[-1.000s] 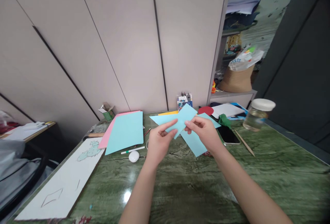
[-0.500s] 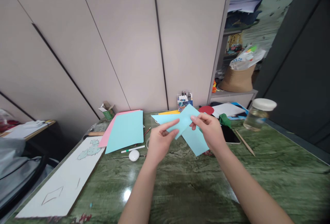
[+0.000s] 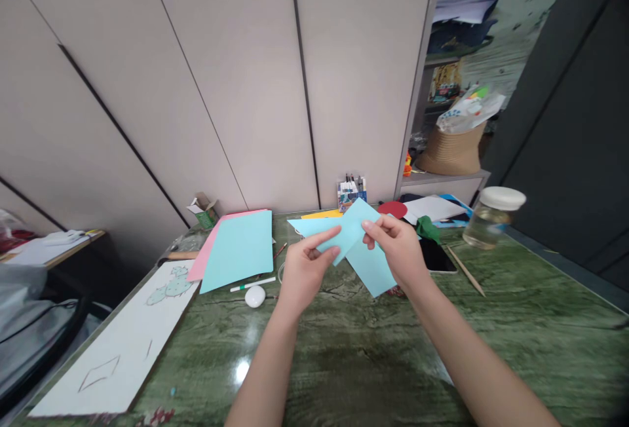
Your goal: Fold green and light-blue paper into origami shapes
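Both my hands hold a folded sheet of light-blue paper [image 3: 354, 227] above the table. My left hand [image 3: 310, 270] pinches its lower left side, the index finger stretched along the paper and the thumb beneath it. On the right edge, my right hand [image 3: 397, 243] grips it between thumb and fingers. One pointed flap reaches out to the left, and a long strip hangs down between the hands. Part of the right side of the paper is hidden behind my right fingers.
Blue sheets [image 3: 240, 247] lie over pink paper [image 3: 209, 250] on the left, near a marker [image 3: 253, 285], a white mouse-like object [image 3: 255, 296] and a drawing sheet [image 3: 113, 348]. To the right are a phone [image 3: 437, 257], a wooden stick [image 3: 466, 271] and a lidded jar [image 3: 493, 217].
Hands and paper keep almost the same pose. The whole view has shifted very slightly.
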`<state>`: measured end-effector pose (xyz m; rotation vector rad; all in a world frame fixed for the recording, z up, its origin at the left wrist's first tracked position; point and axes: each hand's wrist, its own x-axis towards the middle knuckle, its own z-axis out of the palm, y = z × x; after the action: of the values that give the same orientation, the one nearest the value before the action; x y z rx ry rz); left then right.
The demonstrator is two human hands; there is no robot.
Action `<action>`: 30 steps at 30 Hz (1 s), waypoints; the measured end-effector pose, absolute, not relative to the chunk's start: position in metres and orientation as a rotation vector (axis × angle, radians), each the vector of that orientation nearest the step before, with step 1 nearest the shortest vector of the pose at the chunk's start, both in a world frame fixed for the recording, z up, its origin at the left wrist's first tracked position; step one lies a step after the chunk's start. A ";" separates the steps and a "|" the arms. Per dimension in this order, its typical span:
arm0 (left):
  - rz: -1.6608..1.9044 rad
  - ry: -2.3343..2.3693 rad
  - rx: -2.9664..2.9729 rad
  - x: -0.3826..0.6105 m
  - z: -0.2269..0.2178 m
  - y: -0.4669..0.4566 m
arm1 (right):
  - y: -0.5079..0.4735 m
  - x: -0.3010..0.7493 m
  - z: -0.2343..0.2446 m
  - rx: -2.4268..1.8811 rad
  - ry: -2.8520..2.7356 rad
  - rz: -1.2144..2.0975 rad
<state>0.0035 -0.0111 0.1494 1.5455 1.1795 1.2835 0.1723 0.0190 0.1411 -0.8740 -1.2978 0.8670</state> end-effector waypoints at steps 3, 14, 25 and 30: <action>1.292 1.182 1.539 0.004 0.149 -0.011 | 0.019 0.173 0.142 -0.861 -1.305 0.874; 1.251 1.172 1.567 0.008 0.152 -0.014 | 0.016 0.167 0.137 -0.844 -1.244 1.016; 1.250 1.165 1.564 0.007 0.153 -0.016 | 0.016 0.170 0.140 -0.869 -1.293 0.970; 1.256 1.149 1.563 0.006 0.153 -0.018 | 0.014 0.170 0.141 -0.851 -1.304 0.973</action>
<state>0.0065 -0.0176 0.1532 1.5630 1.1486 1.2564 0.1702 0.0136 0.1413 -0.8506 -1.3036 0.9732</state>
